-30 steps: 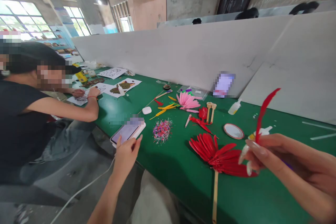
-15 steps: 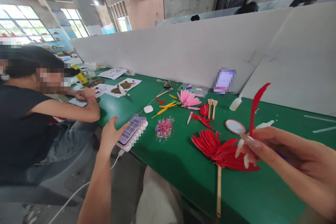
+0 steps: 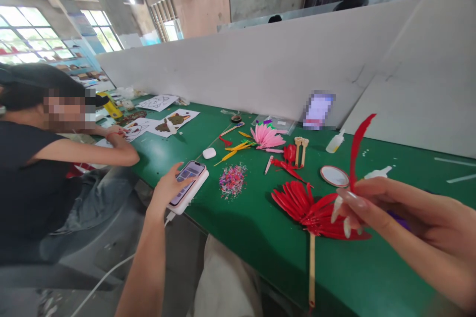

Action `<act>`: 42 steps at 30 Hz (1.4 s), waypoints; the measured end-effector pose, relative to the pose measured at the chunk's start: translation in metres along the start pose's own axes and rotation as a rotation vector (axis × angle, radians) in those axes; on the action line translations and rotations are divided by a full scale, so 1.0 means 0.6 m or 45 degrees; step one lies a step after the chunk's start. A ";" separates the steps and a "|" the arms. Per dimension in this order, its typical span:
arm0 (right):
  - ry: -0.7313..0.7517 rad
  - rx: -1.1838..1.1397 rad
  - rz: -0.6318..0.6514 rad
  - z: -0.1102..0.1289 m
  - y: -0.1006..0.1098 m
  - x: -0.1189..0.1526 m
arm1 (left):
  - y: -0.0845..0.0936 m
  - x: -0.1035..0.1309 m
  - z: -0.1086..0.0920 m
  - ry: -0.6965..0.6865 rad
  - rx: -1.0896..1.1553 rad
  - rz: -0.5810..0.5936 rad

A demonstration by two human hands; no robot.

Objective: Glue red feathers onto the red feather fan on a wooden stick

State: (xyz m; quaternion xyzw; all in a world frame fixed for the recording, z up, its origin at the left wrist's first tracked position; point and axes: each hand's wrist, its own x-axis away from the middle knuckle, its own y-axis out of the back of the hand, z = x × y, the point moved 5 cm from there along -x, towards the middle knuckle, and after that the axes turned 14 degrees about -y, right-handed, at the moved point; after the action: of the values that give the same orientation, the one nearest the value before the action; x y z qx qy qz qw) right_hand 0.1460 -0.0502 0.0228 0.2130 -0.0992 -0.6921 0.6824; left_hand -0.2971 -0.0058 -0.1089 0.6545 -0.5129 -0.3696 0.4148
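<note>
Red and slender, a curved feather (image 3: pixel 360 146) stands nearly upright at the right of the frame, its base pinched between thumb and fingertips of the right hand (image 3: pixel 401 228). Just left of that hand, a red feather fan with a straight pale handle (image 3: pixel 293 203) lies on the green tabletop (image 3: pixel 230 237). Left of centre, the left hand (image 3: pixel 165 190), fingers spread, lies over a dark-edged smartphone with a lit screen (image 3: pixel 185 190), thumb across the glass.

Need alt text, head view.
A person's right-hand grip holds up a curved red feather near a wooden-handled red feather fan on a green table; the left-hand grip is at a lit phone. At left, another person leans near paper pictures.
</note>
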 end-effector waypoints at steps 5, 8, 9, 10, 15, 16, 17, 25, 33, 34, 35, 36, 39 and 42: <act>0.035 0.111 0.157 -0.001 -0.010 -0.002 | 0.003 0.004 0.001 -0.018 0.022 -0.006; 0.018 0.132 0.152 -0.001 -0.009 -0.002 | 0.005 0.008 0.002 -0.026 0.044 -0.014; 0.015 0.140 0.145 0.000 -0.008 -0.001 | 0.005 0.010 0.003 -0.027 0.050 -0.019; 0.016 0.146 0.139 0.001 -0.007 0.000 | 0.005 0.011 0.004 -0.027 0.056 -0.025; 0.045 0.161 0.113 0.004 -0.004 0.001 | 0.001 0.013 0.012 -0.016 0.085 -0.043; 0.053 0.164 0.105 0.004 -0.004 0.001 | 0.000 0.013 0.015 -0.013 0.088 -0.051; 0.054 0.167 0.097 0.004 -0.004 0.000 | -0.001 0.012 0.017 -0.008 0.090 -0.061; 0.074 0.181 0.084 0.007 -0.005 0.001 | 0.002 0.004 0.011 0.011 0.055 -0.076; 0.030 0.136 0.115 0.003 -0.009 -0.002 | -0.007 -0.006 -0.007 -0.011 0.022 -0.051; 0.032 0.129 0.111 0.002 -0.009 -0.002 | -0.006 -0.006 -0.007 -0.004 0.028 -0.052; 0.037 0.123 0.109 0.003 -0.009 -0.002 | -0.004 -0.006 -0.007 0.007 0.034 -0.056; 0.039 0.120 0.108 0.003 -0.009 -0.002 | -0.002 -0.005 -0.006 0.018 0.040 -0.060; 0.029 0.133 0.124 0.002 -0.009 0.000 | 0.003 -0.004 -0.007 0.043 0.051 -0.065; 0.030 0.110 0.132 0.002 -0.009 0.001 | 0.004 -0.004 -0.008 0.058 0.055 -0.066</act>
State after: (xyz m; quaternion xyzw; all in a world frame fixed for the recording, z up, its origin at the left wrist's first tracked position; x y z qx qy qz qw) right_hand 0.1406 -0.0506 0.0214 0.2450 -0.1321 -0.6485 0.7086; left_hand -0.2943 -0.0033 -0.1048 0.6845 -0.4941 -0.3541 0.4023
